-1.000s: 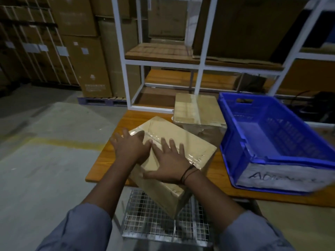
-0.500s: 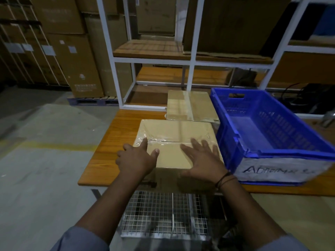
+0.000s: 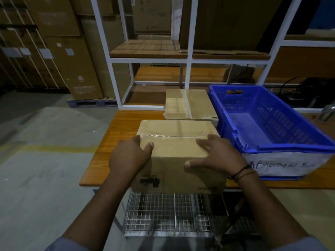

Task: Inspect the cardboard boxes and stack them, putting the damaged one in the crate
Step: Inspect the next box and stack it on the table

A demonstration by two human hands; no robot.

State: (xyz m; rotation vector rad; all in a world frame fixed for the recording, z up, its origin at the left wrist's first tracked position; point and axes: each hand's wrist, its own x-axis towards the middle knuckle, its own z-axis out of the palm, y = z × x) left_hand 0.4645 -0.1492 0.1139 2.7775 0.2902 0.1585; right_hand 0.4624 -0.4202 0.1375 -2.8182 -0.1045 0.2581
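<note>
A taped cardboard box (image 3: 176, 142) sits square at the front edge of the wooden table (image 3: 116, 138), its printed front face toward me. My left hand (image 3: 130, 156) grips its near left corner, fingers on the top and thumb over the edge. My right hand (image 3: 215, 156) grips the near right corner, fingers spread on top and thumb down the front face. A second taped box (image 3: 188, 104) stands just behind it, touching the blue crate (image 3: 272, 149) on the right. The crate is empty and carries a white handwritten label.
A white metal rack (image 3: 188, 60) with wooden shelves stands behind the table. Stacked large cartons (image 3: 68, 51) on a pallet fill the left background. A wire mesh shelf (image 3: 166, 214) lies under the table front. Dark cables and bags lie behind the crate.
The near box has been turned from a tilted, skewed pose to square and flat on the table. Both hands have slid from its top toward its near corners.
</note>
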